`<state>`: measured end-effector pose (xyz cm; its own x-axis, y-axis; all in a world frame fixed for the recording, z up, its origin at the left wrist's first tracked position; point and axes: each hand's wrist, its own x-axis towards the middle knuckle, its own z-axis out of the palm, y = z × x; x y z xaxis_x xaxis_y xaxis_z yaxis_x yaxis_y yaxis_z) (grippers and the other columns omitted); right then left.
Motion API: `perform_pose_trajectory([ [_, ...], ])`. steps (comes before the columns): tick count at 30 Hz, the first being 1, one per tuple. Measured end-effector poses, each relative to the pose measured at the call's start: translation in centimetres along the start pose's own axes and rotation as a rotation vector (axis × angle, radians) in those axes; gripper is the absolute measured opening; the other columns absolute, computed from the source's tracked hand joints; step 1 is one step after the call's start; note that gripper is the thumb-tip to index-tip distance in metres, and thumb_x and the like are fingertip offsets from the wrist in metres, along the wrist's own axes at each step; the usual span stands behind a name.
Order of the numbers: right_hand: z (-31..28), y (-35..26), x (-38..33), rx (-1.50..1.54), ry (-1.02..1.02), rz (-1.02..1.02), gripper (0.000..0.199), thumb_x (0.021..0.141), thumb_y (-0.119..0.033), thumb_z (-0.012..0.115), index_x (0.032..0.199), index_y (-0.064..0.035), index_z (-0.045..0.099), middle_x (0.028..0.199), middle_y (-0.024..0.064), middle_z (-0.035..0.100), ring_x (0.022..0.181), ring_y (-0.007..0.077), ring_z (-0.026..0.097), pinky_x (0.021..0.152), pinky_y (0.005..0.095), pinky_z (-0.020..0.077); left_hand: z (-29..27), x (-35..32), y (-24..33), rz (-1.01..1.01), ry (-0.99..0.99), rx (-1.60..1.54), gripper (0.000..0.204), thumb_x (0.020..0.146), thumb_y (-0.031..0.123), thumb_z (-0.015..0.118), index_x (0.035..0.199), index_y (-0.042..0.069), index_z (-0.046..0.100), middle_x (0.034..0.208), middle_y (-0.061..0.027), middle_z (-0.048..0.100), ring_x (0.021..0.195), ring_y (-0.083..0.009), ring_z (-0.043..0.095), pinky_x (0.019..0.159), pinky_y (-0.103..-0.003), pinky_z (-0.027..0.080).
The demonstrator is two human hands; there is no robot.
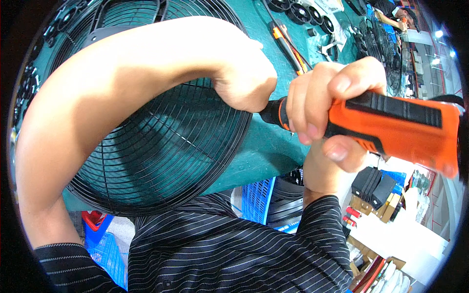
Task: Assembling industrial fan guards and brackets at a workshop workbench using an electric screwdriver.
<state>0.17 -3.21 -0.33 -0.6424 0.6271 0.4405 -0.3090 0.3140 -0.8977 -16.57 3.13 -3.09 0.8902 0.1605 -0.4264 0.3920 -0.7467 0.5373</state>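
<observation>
An orange and black power screwdriver (410,129) is gripped in my right hand (322,95), its black nose directed left at my left hand. My left hand (246,78) is closed at the right rim of a round black wire fan guard (233,158), right beside the tool's nose. The back of that hand hides its fingertips and whatever they pinch. My left forearm crosses over the guard, covering part of its wires. The guard rests on the green tabletop (266,149), close against my body.
Beyond my hands lies an orange and black hand tool (291,49). Black round parts (300,13) sit at the table's far side, with stacked black wire guards (381,49) to the right. Below the table edge are blue crates (256,200) and a red bin (93,219).
</observation>
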Motion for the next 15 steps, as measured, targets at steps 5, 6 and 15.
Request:
perform_pose_trajectory([
  [5, -0.3, 0.0, -1.3, 0.011, 0.203, -0.117, 0.051, 0.082, -0.012, 0.072, 0.127, -0.0020, 0.049, 0.073, 0.0047, 0.055, 0.056, 0.0162, 0.055, 0.053, 0.0306, 0.0462, -0.9, -2.6, 0.8, -0.099, 0.263, 0.222, 0.032, 0.084, 0.015, 0.059, 0.113, 0.003, 0.065, 0.102, -0.0153, 0.066, 0.109, -0.0334, 0.060, 0.111, -0.050, 0.035],
  [6, 1.6, -0.8, -1.5, 0.019, 0.377, -0.137, 0.049, 0.080, -0.010, 0.071, 0.122, 0.0019, 0.050, 0.071, 0.0069, 0.053, 0.055, 0.0188, 0.055, 0.050, 0.0328, 0.0456, -1.0, -6.4, 2.1, -0.066, 0.464, 0.146, 0.029, 0.084, 0.016, 0.061, 0.109, 0.001, 0.065, 0.102, -0.0164, 0.065, 0.103, -0.0338, 0.060, 0.101, -0.044, 0.044],
  [15, 4.6, 0.0, -9.3, -0.376, 0.711, -0.113, 0.041, 0.087, -0.007, 0.060, 0.124, 0.0015, 0.047, 0.073, 0.0069, 0.048, 0.058, 0.0160, 0.048, 0.053, 0.0295, 0.0393, 13.6, -30.9, 6.0, -1.036, 1.417, 0.202, 0.019, 0.086, 0.001, 0.067, 0.104, 0.000, 0.067, 0.090, -0.0085, 0.069, 0.077, -0.0180, 0.065, 0.069, -0.030, 0.051],
])
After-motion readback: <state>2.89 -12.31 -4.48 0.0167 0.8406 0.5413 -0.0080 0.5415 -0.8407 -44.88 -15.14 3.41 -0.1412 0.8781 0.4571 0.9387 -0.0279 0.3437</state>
